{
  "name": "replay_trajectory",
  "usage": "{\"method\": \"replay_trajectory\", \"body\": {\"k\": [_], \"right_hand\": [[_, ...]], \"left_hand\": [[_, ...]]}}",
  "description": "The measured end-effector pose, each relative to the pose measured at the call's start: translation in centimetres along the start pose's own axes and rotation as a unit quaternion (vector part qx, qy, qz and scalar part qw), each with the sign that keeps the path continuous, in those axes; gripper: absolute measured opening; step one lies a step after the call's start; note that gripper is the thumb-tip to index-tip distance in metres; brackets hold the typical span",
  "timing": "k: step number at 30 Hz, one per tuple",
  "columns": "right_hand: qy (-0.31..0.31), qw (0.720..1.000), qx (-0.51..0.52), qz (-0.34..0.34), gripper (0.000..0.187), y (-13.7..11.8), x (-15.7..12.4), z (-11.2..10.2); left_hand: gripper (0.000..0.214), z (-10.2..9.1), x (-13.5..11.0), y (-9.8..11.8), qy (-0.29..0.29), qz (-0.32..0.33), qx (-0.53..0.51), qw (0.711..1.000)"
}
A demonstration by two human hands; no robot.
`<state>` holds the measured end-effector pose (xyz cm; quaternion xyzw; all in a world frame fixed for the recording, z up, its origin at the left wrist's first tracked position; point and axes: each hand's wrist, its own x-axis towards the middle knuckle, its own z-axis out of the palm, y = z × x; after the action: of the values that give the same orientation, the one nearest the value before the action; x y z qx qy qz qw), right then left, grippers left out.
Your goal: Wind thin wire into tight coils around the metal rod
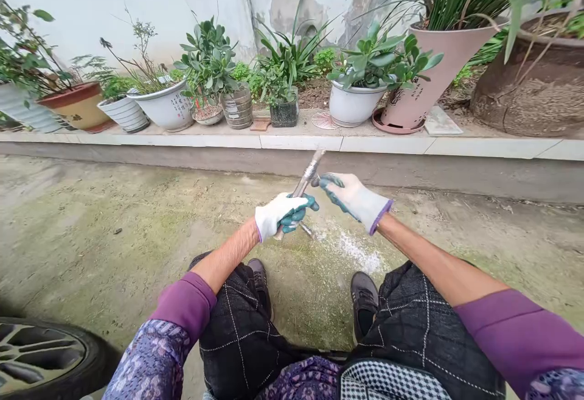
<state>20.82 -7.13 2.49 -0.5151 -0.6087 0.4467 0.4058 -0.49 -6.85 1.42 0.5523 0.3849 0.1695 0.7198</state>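
My left hand (289, 211), in a white glove with a green coated palm, is wrapped round a wooden stick (301, 188) that tilts up and to the right. Silvery wire (311, 170) is wound in close turns about the stick's upper part. A thin metallic rod end (306, 228) shows just below the left fingers; whether it belongs to the stick I cannot tell. My right hand (349, 196), gloved alike, is beside the wound part, its thumb and fingertips pinched together. What lies between those fingertips is too small to make out.
White flakes (360, 251) lie scattered on the mossy concrete ground between my shoes (364, 293). Ahead runs a low tiled ledge (301, 142) with several potted plants, among them a white pot (353, 105). A car wheel (41, 357) stands at the lower left.
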Motion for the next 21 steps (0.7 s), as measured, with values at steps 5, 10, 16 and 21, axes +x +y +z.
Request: {"method": "replay_trajectory", "body": {"k": [5,10,16,21], "right_hand": [[-0.081,0.932,-0.345,-0.073,0.023,0.1,-0.7,0.6],[-0.231,0.805,-0.546,-0.013,0.029,0.3,-2.4,0.8],[-0.227,0.853,-0.469,-0.004,0.026,2.3,-1.1,-1.1],[-0.144,0.95,-0.278,0.002,0.033,3.5,0.0,-1.9]], "left_hand": [[0.028,-3.1,1.5,0.6,0.205,-0.031,0.393,0.896],[0.005,-2.3,1.4,-2.3,0.128,-0.11,0.63,0.758],[0.014,2.8,-0.8,-4.3,-0.029,-0.026,0.613,0.789],[0.025,1.5,-1.5,-1.1,0.107,0.01,0.26,0.96]]}}
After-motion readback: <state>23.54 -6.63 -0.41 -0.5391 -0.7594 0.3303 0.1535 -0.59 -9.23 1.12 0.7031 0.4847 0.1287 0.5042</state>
